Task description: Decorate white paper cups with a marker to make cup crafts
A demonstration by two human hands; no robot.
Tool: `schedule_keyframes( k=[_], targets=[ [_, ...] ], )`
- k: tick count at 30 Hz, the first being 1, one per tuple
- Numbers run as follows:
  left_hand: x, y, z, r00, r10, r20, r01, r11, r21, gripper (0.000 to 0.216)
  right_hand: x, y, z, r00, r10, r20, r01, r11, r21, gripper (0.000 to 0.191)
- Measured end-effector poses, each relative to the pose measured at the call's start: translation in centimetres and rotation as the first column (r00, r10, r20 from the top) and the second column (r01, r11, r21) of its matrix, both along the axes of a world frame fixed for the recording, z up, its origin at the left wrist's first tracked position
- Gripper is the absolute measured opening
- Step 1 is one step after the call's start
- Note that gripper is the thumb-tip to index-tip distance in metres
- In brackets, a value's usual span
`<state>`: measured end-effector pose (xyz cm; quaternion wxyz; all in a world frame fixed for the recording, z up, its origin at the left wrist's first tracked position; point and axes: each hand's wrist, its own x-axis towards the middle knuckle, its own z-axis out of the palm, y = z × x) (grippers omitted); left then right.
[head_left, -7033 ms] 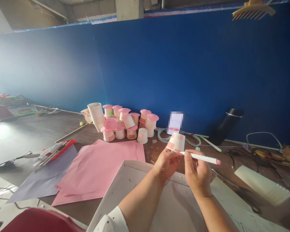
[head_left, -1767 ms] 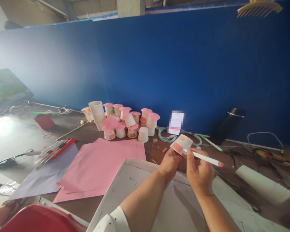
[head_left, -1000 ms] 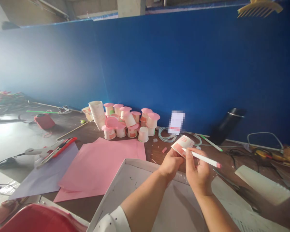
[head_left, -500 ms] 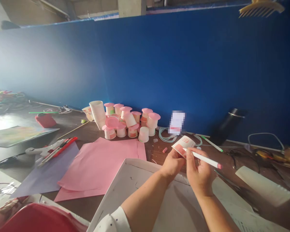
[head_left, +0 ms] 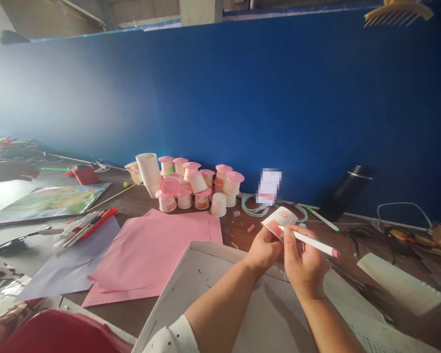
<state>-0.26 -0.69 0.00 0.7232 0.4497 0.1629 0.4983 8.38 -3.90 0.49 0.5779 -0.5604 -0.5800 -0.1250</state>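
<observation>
Both forearms reach forward over a white box (head_left: 206, 274), cut off at the bottom edge. Left hand (head_left: 263, 251) curled beneath a paper cup (head_left: 284, 214), gripping it tilted, wide rim toward the lower left; its far fingers hidden behind the cup. Right hand (head_left: 304, 260) pinches a white pen (head_left: 316, 242), tip at the cup's pink patch; contact hard to confirm. Cup sits just beyond the left hand, its lower right side covered by right fingers.
</observation>
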Motion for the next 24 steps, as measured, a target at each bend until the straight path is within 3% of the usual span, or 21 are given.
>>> schedule_keyframes(
  k=[12, 24],
  targets=[
    [0.4, 0.1, -0.7, 0.998, 0.034, -0.057, -0.034, 0.999, 0.011, 0.035, 0.0, 0.1, 0.0, 1.000, -0.014, -0.024, 0.014, 1.000, -0.001, 0.020],
    [0.5, 0.0, -1.1, 0.970, 0.138, -0.200, -0.108, 0.982, 0.157, 0.036, -0.1, 0.0, 0.3, 0.999, -0.031, -0.027, 0.031, 0.999, -0.011, 0.023]
  ],
)
